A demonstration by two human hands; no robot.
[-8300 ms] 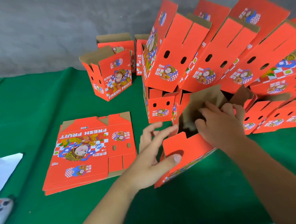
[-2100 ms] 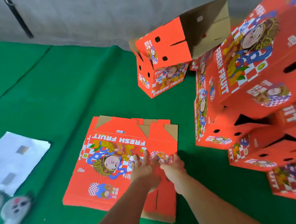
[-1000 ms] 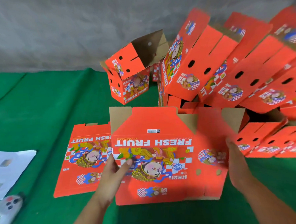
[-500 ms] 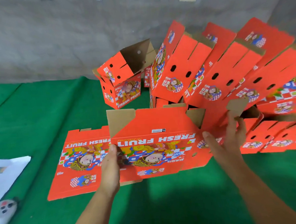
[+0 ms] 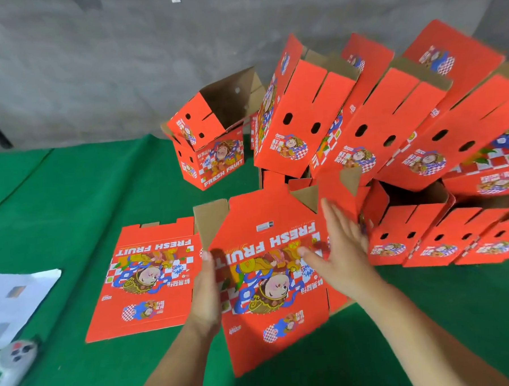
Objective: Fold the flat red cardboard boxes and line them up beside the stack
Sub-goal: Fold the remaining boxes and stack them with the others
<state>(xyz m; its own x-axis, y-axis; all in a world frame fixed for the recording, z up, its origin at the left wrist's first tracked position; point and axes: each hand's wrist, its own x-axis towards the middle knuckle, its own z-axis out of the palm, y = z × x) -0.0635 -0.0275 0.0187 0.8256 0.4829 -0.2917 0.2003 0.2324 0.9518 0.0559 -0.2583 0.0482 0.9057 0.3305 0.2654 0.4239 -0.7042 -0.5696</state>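
Observation:
I hold one flat red cardboard box (image 5: 249, 222), printed FRESH FRUIT, tilted up above the green table. My left hand (image 5: 207, 292) grips its left edge, with the thumb on the printed face. Fingers straight, my right hand (image 5: 338, 247) lies flat against the right part of that face. The stack of flat red boxes (image 5: 151, 275) lies on the table just left of the held box. Folded red boxes (image 5: 302, 113) lean in a crowded pile at the back right, with more in a low row (image 5: 426, 237) to the right.
An upright folded box (image 5: 219, 165) stands behind the stack, and an open box (image 5: 193, 119) is tipped on top of it. White paper (image 5: 14, 297) and a white controller (image 5: 14, 356) lie at the left edge. Green cloth (image 5: 71, 202) covers the table; a grey wall is behind.
The held box has tipped with its lower edge toward me and now shows more of its face. My right hand moved from the box's right flap onto its printed face.

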